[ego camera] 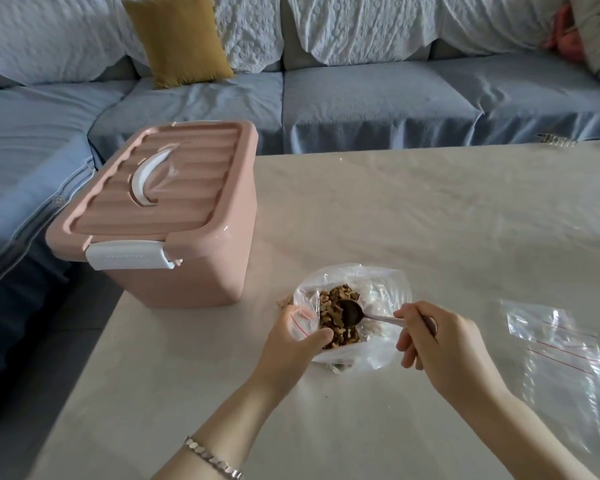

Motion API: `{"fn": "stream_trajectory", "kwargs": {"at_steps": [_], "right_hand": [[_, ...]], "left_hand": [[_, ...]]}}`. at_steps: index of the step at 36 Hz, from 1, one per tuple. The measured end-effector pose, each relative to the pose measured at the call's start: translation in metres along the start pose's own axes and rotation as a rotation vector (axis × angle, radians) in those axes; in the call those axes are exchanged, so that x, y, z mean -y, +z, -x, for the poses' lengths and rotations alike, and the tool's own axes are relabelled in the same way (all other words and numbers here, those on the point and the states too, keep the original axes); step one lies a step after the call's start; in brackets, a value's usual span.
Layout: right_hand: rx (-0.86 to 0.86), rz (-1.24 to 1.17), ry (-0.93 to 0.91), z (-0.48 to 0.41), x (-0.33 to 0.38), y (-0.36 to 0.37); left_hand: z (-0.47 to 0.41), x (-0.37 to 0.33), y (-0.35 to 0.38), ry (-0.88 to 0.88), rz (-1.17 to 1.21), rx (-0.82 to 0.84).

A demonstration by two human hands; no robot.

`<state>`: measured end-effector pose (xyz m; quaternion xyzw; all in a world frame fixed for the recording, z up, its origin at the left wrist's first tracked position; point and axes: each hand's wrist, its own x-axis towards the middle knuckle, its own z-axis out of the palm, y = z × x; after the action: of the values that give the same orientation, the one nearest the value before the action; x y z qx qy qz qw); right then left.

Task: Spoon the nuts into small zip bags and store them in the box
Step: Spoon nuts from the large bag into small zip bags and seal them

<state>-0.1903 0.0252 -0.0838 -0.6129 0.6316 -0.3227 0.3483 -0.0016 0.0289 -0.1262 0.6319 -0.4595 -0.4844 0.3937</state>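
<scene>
Pink plastic lidded box (160, 216) is sitting shut on the left, and you're curling your left hand (291, 344) round a small red-striped clear zip bag (303, 323) to keep it right by the brown nuts (329, 317), where the metal spoon (352, 312) is digging in, your right hand (440, 344) pinching its handle.

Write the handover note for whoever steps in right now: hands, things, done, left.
Left hand grips a red-striped zip bag at the edge of the open nut bag.
Right hand holds the spoon, its bowl in the nuts.
Pink box stands at the left of the table, lid latched. Spare zip bags lie to the right.
Done: no filled small bag in view.
Left: fill and seal the bags, open the box, store them.
</scene>
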Motion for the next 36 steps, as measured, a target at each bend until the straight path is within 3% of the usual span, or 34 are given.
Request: {"fn": "stream_trajectory", "kwargs": {"at_steps": [5,12,18,27,33,36], "right_hand": [[-0.017,-0.096,0.061,0.005,-0.001,0.005],[-0.003,-0.423,0.336,-0.007,-0.014,0.002],[0.019,-0.456,0.329,0.001,-0.016,0.011],[-0.064,-0.774,0.48,0.007,-0.021,0.02],[-0.116,-0.785,0.462,0.001,-0.025,0.0],[-0.155,-0.738,0.4,-0.005,-0.022,-0.015]], "left_hand": [[-0.002,0.002,0.002,-0.028,0.055,0.006],[-0.004,0.003,0.003,-0.025,0.057,-0.014],[-0.004,0.005,0.006,-0.015,0.041,0.0],[0.002,0.004,-0.001,0.029,-0.066,-0.014],[0.006,-0.007,-0.017,0.395,-0.374,-0.242],[0.007,-0.017,-0.018,0.439,-0.418,-0.266]]}}
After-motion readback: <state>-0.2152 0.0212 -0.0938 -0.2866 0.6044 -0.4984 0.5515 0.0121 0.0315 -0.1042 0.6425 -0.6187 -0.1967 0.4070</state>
